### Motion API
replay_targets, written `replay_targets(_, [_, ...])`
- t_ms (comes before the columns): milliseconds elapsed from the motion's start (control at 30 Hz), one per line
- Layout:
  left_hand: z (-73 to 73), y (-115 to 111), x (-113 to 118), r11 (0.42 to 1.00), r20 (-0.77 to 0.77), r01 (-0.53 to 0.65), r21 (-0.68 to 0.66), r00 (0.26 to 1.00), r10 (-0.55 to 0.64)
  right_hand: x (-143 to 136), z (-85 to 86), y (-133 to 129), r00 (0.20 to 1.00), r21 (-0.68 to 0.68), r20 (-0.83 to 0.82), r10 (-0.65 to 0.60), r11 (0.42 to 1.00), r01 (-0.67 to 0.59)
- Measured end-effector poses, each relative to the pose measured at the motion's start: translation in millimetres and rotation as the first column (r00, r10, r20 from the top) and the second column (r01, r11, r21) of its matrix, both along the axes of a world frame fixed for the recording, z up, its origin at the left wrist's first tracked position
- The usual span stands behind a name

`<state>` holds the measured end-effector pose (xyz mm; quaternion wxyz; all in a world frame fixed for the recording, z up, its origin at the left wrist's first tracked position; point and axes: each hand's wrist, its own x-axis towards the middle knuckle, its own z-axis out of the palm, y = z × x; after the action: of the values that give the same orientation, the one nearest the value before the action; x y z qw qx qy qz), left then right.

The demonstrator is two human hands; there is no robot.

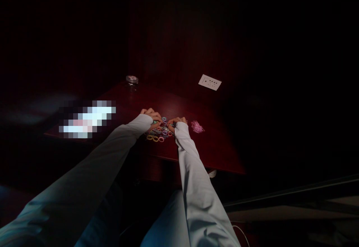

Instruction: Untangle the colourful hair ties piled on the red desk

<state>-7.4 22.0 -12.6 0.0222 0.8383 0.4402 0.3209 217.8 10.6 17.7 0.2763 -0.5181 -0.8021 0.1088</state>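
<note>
Small coloured rings that look like hair ties [155, 139] lie in a loose pile on the dark red table, in yellow, pink, purple and green. My left hand [151, 116] reaches into the pile from the left, its fingers bent and the thumb drawn in toward them. Facing it on the right side of the pile, my right hand [177, 121] has its fingers curled and their tips among the rings. The fingertips of both hands are close together. Whatever sits between them is too small and dark to make out.
To the right of my right hand lies a tangled bunch of thin pink bands [197, 126]. A round clear container [132, 79] stands at the table's back left. A bright pixelated screen-like patch [97, 116] is at the left. A white socket plate [209, 82] is on the back panel.
</note>
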Motion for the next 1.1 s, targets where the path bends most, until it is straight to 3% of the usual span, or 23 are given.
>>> replay_targets(233, [-1.0,2,-2,1.0,0.004,0.01,0.017,1.0,-0.01,-1,-4.8,4,0.999,0.032,-0.032,0.028,0.999,-0.027])
replay_targets(467, [9.6,-2,-3,0.998,-0.024,-0.051,-0.026,0.998,0.05,-3,-5.9,7,0.995,0.066,-0.075,0.07,0.996,-0.065])
replay_targets(600, [13.2,-3,-2,0.999,-0.021,-0.027,-0.043,0.999,0.026,-3,-6.4,7,0.987,0.086,-0.115,0.116,0.991,-0.106])
replay_targets(833, [8.6,2,-4,0.997,-0.021,0.07,-0.034,0.997,-0.07,-6,-6.6,7,0.982,0.093,-0.135,0.132,0.988,-0.12])
replay_targets(1100, [3.9,6,-1,0.999,0.026,0.036,0.011,0.999,-0.037,-3,-4.1,5,0.972,0.114,-0.201,0.119,0.989,-0.097])
